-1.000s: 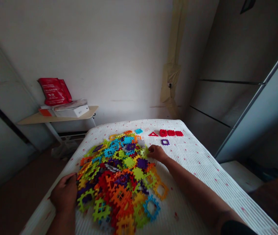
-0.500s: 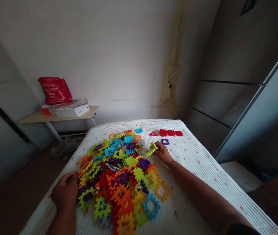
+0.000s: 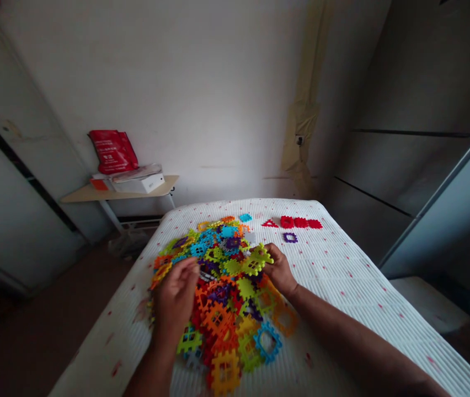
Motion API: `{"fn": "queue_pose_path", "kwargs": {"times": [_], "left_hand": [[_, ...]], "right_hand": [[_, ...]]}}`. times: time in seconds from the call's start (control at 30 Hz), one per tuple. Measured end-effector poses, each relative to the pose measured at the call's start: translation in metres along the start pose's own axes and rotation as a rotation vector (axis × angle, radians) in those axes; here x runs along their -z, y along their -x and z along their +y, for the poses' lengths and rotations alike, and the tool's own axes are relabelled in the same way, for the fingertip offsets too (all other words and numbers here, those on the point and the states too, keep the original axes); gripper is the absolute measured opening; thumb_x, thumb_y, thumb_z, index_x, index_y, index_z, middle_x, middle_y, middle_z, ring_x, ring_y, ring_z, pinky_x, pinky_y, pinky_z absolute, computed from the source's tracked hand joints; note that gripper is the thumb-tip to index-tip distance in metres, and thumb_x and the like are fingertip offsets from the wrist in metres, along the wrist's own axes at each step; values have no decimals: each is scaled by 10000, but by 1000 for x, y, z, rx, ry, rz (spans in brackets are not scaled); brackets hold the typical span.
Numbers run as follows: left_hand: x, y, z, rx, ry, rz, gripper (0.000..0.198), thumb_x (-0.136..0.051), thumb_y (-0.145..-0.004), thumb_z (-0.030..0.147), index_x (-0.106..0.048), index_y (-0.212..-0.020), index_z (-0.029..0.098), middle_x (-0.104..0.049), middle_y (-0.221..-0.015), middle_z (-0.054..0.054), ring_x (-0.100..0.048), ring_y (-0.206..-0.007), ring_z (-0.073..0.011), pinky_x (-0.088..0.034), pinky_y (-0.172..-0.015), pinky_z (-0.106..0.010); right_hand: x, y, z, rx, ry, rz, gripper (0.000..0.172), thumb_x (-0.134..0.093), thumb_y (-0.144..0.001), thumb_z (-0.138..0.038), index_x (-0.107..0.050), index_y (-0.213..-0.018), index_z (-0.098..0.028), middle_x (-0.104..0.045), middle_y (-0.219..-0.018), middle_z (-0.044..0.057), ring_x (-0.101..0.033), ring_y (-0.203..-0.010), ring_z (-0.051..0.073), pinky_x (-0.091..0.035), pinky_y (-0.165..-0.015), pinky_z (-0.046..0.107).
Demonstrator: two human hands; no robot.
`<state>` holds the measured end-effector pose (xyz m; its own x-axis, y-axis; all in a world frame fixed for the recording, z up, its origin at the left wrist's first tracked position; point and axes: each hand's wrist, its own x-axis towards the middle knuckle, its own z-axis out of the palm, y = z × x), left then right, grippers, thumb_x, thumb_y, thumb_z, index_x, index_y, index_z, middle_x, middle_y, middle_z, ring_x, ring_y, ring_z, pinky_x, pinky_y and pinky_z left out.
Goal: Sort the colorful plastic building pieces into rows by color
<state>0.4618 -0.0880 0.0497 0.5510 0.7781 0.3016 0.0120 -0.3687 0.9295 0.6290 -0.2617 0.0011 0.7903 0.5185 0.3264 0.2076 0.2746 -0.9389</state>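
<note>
My right hand (image 3: 279, 270) pinches a lime-green interlocking building tile (image 3: 255, 260) with toothed edges and a window-like grid, held tilted over the right side of a heap. Left of it, my left hand (image 3: 177, 289) hovers above the heap's left part. Its fingers are loosely bent and somewhat smeared by motion, with no tile visible in them. The heap holds many toothed tiles, among them an orange window tile (image 3: 217, 317), a blue ring-shaped tile (image 3: 267, 342) and a yellow window tile (image 3: 225, 373).
Beyond the heap, a red triangle tile (image 3: 270, 223) and several red tiles (image 3: 300, 223) form a row. A purple frame tile (image 3: 290, 237) lies nearer. The white spotted cover (image 3: 342, 309) spreads beneath. At back left, a small table (image 3: 81, 194) carries a red bag (image 3: 113, 151) and a white box (image 3: 139, 184).
My left hand has moved from the heap's left edge to the right, over the tiles. The lime-green tile in my right hand has turned to show its window face. The view has shifted left.
</note>
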Motion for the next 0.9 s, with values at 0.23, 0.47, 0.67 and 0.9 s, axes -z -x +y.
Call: {"fn": "queue_pose_path", "kwargs": {"times": [0.23, 0.47, 0.67, 0.9], "left_hand": [[-68, 42, 13, 410, 394, -457, 531, -632, -676, 365, -499, -1158, 186, -590, -737, 9, -528, -490, -106, -388, -403, -209], [-66, 39, -18, 323, 339, -309, 407, -604, -701, 353, -554, -1067, 181, -540, -675, 36, -436, -414, -73, -337, -383, -208], [-66, 41, -18, 275, 277, -286, 400, -598, -718, 370, -561, -1064, 172, -640, -852, -42, -500, -499, -89, -383, -429, -208], [-63, 45, -11, 222, 214, -258, 368, -573, -744, 359, -570, -1064, 178, -651, -991, -79, -606, -718, -145, -477, -583, -238]], "right_hand": [[-27, 25, -6, 99, -28, -171, 191, -635, -674, -184, -528, -828, -219, -604, -890, 9, -569, -787, 156, -474, -722, 279], [-6, 24, -15, -20, 49, -362, 293, -501, -689, -130, -577, -963, -200, -597, -863, 17, -569, -786, 144, -459, -721, 283], [-12, 34, -23, 200, 314, -491, 547, -515, -606, -57, -551, -1129, -212, -568, -1088, 66, -559, -917, 177, -466, -730, 282], [-12, 40, -13, 156, 392, -424, 448, -566, -653, -81, -596, -1078, -219, -626, -902, 21, -573, -753, 152, -462, -672, 265]]}}
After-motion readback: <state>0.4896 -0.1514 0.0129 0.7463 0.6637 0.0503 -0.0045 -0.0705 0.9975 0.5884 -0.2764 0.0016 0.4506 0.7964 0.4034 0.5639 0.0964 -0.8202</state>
